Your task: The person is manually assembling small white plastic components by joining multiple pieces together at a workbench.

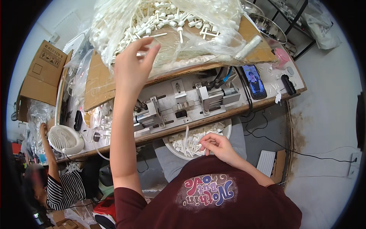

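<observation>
My left hand [132,63] is raised at the near edge of a heap of white plastic parts [167,19], small stems with cylindrical caps, in a clear plastic bag. Its fingers are curved with a gap between thumb and forefinger, and nothing shows in them; a loose white stem lies just beyond the fingertips. My right hand [218,147] is pinched over a white basin [228,129] of similar parts in my lap, with a small white plastic part [203,151] at its fingertips. A slightly blurred white piece [187,134] stands upright above the basin's contents.
A metal fixture with cylinders [183,105] sits on the bench below a cardboard sheet [97,89]. Right of it are cables, a phone [254,82] and a pink cup [281,57]. At left stand a white fan [65,139] and a carton [44,72]; a person in stripes [68,191] works there.
</observation>
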### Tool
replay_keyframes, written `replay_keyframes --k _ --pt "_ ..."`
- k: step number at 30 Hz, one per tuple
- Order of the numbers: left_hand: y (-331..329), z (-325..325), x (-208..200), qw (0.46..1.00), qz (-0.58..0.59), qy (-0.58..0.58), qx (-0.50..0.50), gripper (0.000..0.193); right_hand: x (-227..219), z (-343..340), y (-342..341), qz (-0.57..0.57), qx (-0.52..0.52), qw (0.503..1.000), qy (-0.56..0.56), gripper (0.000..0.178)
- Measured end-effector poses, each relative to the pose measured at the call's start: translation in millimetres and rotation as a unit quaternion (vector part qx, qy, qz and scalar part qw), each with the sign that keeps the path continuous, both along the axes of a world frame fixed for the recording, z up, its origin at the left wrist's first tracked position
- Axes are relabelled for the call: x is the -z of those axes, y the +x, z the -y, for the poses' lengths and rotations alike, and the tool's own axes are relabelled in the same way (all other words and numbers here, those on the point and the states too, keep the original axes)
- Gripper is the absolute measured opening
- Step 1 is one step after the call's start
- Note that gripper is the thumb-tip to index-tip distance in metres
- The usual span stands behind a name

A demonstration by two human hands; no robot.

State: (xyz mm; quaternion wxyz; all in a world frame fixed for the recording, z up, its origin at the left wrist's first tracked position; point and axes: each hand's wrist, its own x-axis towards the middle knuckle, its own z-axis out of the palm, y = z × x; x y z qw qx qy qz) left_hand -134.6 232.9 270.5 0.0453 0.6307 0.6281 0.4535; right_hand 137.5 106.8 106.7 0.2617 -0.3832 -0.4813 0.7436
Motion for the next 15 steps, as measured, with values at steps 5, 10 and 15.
replay_keyframes --k 5,10,15 --pt "-49.3 -74.6 44.0 0.980 -0.172 -0.096 -0.041 0.068 5.9 5.1 2.9 0.039 -0.001 0.998 0.051 0.013" --pt "-66.8 -97.9 66.8 0.925 -0.301 -0.176 -0.153 0.092 8.3 10.7 7.4 0.126 -0.004 0.983 0.136 0.013" --pt "-81.3 -91.0 61.5 0.897 -0.323 -0.180 -0.243 0.102 5.6 12.2 5.6 0.170 -0.025 0.959 0.224 0.013"
